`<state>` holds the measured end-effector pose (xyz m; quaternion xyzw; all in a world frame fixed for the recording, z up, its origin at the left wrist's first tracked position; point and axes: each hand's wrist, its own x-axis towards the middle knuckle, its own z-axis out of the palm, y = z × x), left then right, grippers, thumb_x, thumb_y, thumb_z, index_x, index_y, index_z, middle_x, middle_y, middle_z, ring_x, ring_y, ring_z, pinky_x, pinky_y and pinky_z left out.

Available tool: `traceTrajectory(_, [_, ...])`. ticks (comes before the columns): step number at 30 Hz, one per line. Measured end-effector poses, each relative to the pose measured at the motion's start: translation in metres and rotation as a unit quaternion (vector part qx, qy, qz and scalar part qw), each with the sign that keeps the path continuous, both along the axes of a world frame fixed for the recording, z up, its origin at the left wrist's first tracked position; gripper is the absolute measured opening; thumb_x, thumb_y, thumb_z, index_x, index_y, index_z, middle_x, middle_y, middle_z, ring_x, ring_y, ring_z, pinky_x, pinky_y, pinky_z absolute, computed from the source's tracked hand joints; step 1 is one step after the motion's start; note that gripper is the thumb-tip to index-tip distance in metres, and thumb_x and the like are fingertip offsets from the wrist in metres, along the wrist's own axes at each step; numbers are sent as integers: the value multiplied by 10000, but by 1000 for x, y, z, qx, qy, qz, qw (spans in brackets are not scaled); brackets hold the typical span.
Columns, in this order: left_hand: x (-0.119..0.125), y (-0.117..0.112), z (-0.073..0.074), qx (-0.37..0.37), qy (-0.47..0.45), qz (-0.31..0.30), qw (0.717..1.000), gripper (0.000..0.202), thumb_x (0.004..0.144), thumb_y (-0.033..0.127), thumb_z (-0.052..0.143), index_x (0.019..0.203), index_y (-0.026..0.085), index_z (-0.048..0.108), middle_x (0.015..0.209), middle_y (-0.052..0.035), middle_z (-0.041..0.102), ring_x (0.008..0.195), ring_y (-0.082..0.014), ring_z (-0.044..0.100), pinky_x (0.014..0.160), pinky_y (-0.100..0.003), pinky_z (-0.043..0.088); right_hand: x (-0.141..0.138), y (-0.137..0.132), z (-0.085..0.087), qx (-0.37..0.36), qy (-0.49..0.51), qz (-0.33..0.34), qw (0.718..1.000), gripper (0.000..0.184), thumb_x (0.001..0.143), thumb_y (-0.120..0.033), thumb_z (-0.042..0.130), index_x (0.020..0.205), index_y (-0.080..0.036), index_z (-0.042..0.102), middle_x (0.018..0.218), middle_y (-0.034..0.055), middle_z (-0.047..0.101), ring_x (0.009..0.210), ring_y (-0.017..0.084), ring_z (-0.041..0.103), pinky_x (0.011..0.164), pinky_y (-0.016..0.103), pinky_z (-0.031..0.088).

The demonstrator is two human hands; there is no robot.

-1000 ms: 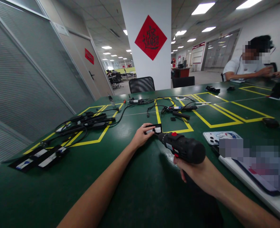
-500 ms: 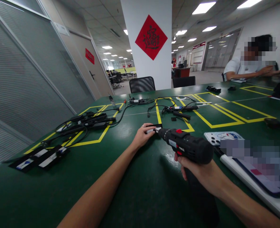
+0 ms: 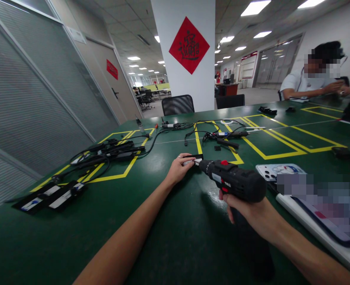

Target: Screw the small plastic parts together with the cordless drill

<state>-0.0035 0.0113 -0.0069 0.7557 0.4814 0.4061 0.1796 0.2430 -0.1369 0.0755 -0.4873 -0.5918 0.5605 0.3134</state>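
My right hand [image 3: 246, 211] is wrapped round the grip of a black cordless drill [image 3: 234, 180] with red buttons. The drill points left and away from me, its bit reaching a small black part with a white face [image 3: 198, 158] on the table. Fingers of my left hand [image 3: 179, 168] are closed on that part and hold it close to the bit. My left palm hides much of the part, and whether the bit touches it I cannot tell.
On the left of the green table [image 3: 151, 229] lie black cables [image 3: 118, 152] and flat black-and-white pieces [image 3: 66, 196]. A soldering-iron-like pen [image 3: 222, 135] and cords lie ahead. Phones [image 3: 281, 170] rest on a white slab at right. Across the table sits a person [image 3: 299, 85].
The drill and both hands stay almost in place, with only a very slight shift. The person across the table has moved their hands a little.
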Motion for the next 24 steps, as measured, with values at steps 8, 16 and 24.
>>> traceTrajectory(8, [0,-2,1,9,4,-1,1000,272,817,340,524,1025,228,656,1166,-51,537,1078,-190,510,969,-335,399,1,1,1,13,2,3,1000,163,825,-294,486,838,-170,591,545,-30,568,520,131,538,637,305,428])
traceTrajectory(16, [3,-4,1,21,4,5,1000,270,827,341,505,1022,231,655,1157,-43,545,1076,-181,513,966,-322,400,-3,1,0,37,-26,-3,999,140,823,-276,484,760,-181,565,524,-29,557,527,136,542,662,320,434])
traceTrajectory(24, [5,-5,2,16,9,12,1000,273,820,338,506,1014,220,658,1155,-49,544,1057,-187,525,919,-312,435,-7,-2,-1,61,-57,-1,996,187,826,-299,482,685,-188,535,540,-15,554,537,137,526,610,304,415])
